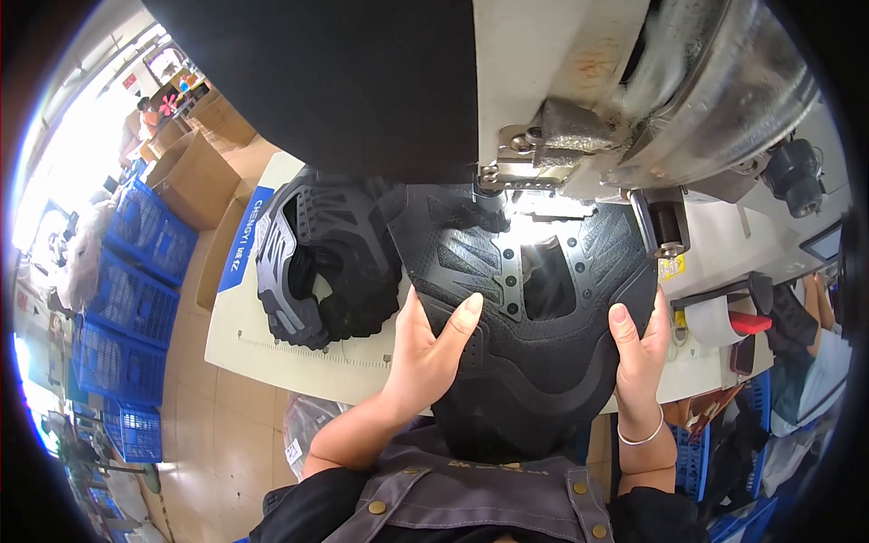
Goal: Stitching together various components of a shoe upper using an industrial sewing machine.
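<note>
A black shoe upper (pixel 534 362) with grey eyelet strips lies flattened under the brightly lit needle area of a sewing machine (pixel 566 54). Gripping its left edge is my left hand (pixel 430 353), thumb on top and fingers hidden beneath. On the opposite edge my right hand (pixel 639 353) has the same hold, thumb on top. The near end of the upper hangs over the table edge toward my apron (pixel 453 489). Left of it, a stack of black and grey shoe uppers (pixel 290 244) rests on the table. Glare hides the exact needle point.
The pale worktable (pixel 244 353) has a ruler scale along its near edge. Blue plastic crates (pixel 127 308) and cardboard boxes (pixel 195 181) stand on the floor at left. A metal lever (pixel 659 226) hangs close above my right hand. Another person's arm (pixel 822 308) shows at far right.
</note>
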`<state>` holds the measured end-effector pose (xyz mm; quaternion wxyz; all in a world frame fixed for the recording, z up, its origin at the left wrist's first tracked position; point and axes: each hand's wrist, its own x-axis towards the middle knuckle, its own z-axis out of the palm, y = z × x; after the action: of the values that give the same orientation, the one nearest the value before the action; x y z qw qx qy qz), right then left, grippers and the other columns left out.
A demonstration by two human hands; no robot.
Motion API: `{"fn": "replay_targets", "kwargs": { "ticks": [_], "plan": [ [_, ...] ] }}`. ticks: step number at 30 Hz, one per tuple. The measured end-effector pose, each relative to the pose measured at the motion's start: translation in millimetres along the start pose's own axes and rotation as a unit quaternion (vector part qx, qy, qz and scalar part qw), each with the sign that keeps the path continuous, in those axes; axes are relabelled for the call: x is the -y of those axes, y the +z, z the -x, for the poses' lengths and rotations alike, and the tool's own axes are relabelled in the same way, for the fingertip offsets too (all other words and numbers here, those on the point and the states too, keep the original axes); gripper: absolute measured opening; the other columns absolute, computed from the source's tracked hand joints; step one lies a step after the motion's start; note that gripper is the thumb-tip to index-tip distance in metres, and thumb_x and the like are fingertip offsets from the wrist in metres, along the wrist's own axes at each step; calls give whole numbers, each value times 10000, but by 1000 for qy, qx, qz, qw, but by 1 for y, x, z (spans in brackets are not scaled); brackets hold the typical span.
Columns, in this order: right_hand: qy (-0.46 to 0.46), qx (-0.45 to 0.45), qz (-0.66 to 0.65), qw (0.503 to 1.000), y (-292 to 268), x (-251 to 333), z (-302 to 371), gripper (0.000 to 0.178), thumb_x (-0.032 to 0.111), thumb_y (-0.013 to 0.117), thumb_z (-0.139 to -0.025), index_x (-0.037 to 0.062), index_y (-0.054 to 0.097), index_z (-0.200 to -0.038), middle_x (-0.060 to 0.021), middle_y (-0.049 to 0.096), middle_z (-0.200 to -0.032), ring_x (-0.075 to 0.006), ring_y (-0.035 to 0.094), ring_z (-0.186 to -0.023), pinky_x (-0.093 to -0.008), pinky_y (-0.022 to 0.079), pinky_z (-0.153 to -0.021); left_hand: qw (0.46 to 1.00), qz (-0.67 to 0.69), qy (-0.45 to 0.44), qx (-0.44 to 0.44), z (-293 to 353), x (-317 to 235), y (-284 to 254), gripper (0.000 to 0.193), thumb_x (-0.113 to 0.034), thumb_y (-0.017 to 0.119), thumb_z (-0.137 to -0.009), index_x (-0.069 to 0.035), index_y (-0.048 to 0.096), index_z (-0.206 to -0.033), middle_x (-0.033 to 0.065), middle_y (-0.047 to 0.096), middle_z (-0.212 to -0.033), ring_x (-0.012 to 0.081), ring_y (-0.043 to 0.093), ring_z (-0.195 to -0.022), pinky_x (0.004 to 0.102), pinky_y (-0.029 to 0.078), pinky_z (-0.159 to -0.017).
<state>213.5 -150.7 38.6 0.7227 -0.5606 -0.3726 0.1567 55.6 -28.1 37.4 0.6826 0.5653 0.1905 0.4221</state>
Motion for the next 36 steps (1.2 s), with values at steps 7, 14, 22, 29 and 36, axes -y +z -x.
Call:
{"fn": "replay_targets", "kwargs": {
  "ticks": [7, 14, 22, 29, 36],
  "plan": [
    [-18, -12, 19, 1000, 5, 0, -5, 317, 84, 523, -851, -39, 446, -1133, -67, 522, -1040, -119, 473, -936, -238, 371, -843, 1000, -14, 4, 12, -9, 3, -3, 265, -18, 497, -851, 20, 434, -1106, 46, 536, -987, 87, 487, -893, 235, 387, -818],
    [-18, -28, 20, 999, 7, -6, -15, 296, 89, 526, -850, -44, 460, -1106, -59, 523, -1002, -106, 465, -904, -227, 373, -822, 1000, -14, 7, 7, -22, 4, -5, 270, -17, 494, -847, 26, 438, -1108, 62, 544, -1005, 101, 502, -905, 246, 393, -830],
    [8, -16, -26, 1000, 11, -10, -35, 255, 98, 523, -846, -22, 483, -1067, -39, 536, -935, -91, 482, -832, -215, 398, -763, 1000, 4, 2, 26, -48, 4, -6, 275, -9, 484, -843, 16, 451, -1115, 46, 543, -1021, 99, 498, -911, 242, 381, -842],
    [-13, -34, 12, 999, 13, -19, -55, 237, 85, 526, -829, -13, 499, -1044, -33, 539, -884, -79, 489, -769, -211, 414, -690, 999, -12, 30, 43, -69, 4, -10, 245, -12, 481, -846, 3, 461, -1090, 46, 552, -992, 103, 512, -893, 243, 390, -832],
    [-37, -28, -38, 998, 13, -24, -61, 230, 91, 514, -827, -7, 495, -1034, -40, 547, -855, -58, 501, -660, -182, 428, -547, 996, 82, -30, 6, -92, 0, -4, 191, -6, 497, -827, 31, 500, -1014, 102, 599, -907, 148, 593, -788, 251, 481, -685]
  ]
}}
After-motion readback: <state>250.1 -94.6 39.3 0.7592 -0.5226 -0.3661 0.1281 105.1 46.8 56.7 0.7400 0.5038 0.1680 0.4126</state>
